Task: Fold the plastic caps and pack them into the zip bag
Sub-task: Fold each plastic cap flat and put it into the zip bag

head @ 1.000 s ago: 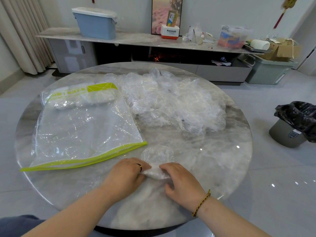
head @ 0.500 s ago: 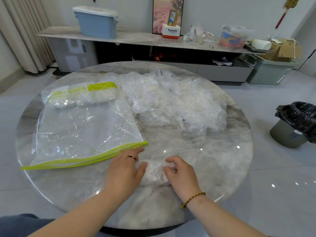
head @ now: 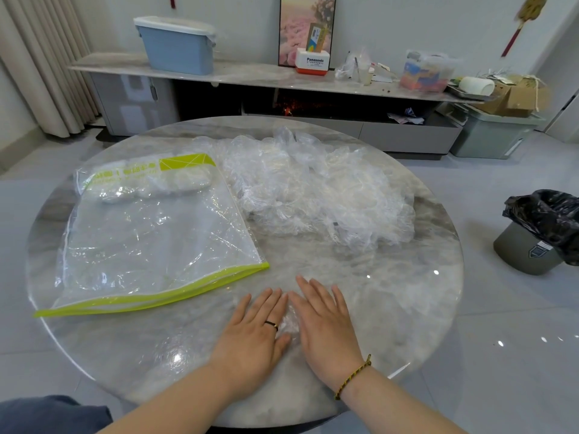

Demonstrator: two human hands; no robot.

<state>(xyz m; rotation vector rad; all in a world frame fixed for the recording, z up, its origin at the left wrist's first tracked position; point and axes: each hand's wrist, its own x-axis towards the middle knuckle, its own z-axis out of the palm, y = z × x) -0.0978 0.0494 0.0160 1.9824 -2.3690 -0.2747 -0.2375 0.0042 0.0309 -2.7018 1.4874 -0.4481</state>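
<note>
A folded clear plastic cap lies on the round marble table near its front edge. My left hand and my right hand lie flat side by side on it, fingers straight, pressing it down; only a sliver shows between them. A large clear zip bag with a lime-green zipper strip lies to the left, with folded caps packed at its far end. A loose pile of unfolded plastic caps fills the far middle of the table.
Right of the table, a grey bin with a black liner stands on the floor. A low cabinet along the wall carries a blue box, a Panasonic box and clutter. Curtains hang at the far left.
My hands were pinching and gathering the cap between curled fingers. Now both have flattened out on top of it, fingers stretched forward.
</note>
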